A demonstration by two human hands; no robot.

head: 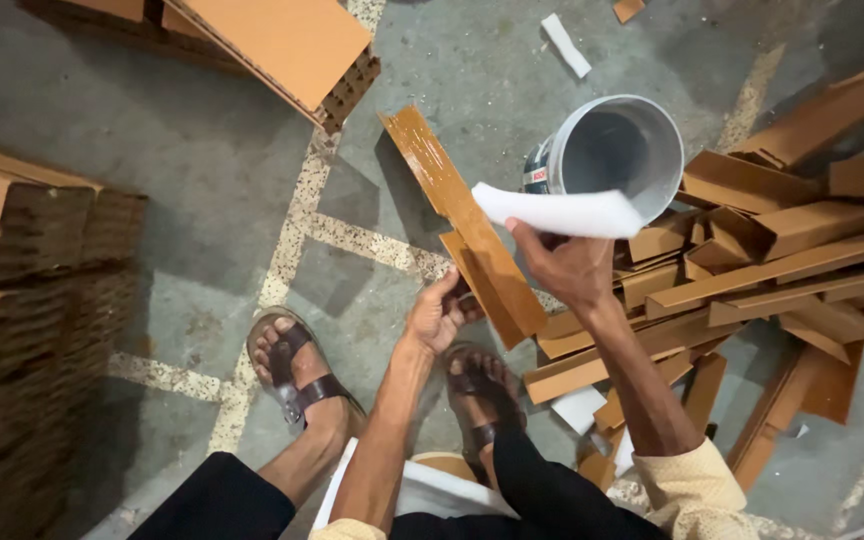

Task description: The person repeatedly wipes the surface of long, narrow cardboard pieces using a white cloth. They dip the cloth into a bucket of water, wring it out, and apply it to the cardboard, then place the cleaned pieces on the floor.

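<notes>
Left hand [439, 318] clamps lower end of long glossy brown L-shaped cardboard strip [462, 220], tilting it up so wet-looking face is exposed. Right hand [567, 265] pinches white foam pad [562, 212] against strip, just beside white plastic bucket [617, 150]. Heap of matching brown strips [752, 270] right; stacked corrugated boards [22, 260] left. Grey concrete floor [202, 150], speckled seams.

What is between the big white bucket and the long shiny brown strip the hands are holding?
In the head view, a white foam piece, pinched in the right hand, crosses between the white plastic bucket and the glossy brown angled cardboard strip gripped by the left hand.
</notes>
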